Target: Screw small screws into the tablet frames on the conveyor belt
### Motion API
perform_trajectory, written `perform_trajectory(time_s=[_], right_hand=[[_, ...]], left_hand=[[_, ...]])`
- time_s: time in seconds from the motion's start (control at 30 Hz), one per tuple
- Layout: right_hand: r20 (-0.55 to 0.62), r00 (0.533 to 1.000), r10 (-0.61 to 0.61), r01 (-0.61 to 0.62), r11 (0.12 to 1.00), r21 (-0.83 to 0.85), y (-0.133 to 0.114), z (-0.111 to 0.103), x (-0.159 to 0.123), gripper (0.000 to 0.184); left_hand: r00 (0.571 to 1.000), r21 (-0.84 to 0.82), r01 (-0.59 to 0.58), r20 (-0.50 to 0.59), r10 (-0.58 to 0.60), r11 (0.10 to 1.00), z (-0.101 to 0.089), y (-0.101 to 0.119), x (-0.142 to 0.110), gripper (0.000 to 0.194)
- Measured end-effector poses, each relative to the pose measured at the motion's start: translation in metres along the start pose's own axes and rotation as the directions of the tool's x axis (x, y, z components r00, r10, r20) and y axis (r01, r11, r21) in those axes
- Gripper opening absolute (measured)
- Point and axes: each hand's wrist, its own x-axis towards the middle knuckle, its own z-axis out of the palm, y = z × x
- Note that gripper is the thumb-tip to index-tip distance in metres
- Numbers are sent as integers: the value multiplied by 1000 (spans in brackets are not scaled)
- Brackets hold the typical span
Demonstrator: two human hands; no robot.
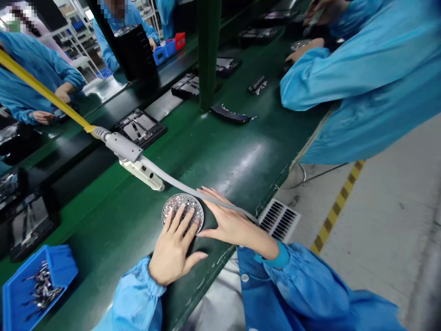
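Observation:
A round metal plate (177, 198) full of small holes, with tiny screw-like pieces on it, lies near the table's front edge. My left hand (175, 248) rests palm down with its spread fingers over the plate. At the plate's right side, my right hand (229, 223) has its fingers stretched and its thumb apart, and holds nothing. A grey cable (179, 185) crosses over the back of the right hand. Just beyond the plate is a white handheld tool (143, 174), below a grey connector (122, 146) on a yellow cord (44, 87).
Blue bin (62, 266) with metal parts stands at left. Flat black device housings (139, 128) lie along the back of the green table (220, 151). A curved black strip (230, 115) lies near a green post (208, 55). A co-worker's blue sleeve (320, 78) reaches over the right side.

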Motion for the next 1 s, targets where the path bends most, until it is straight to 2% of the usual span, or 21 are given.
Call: perform_trajectory(time_s=[0.43, 0.63, 0.83, 1.0], right_hand=[[-24, 999, -42, 42, 999, -7, 2, 4, -1, 115], [-20, 999, -32, 32, 999, -2, 2, 5, -1, 119], [-25, 999, -31, 32, 999, 10, 3, 5, -2, 119], [-36, 998, -45, 45, 999, 0, 4, 6, -2, 117]], left_hand=[[992, 33, 112, 55, -113, 993, 8, -2, 25, 85], [989, 31, 133, 55, -135, 991, 10, -1, 27, 87], [982, -27, 185, 49, -183, 982, 9, -1, 31, 98], [978, -49, 202, 59, -199, 978, 7, -5, 28, 96]])
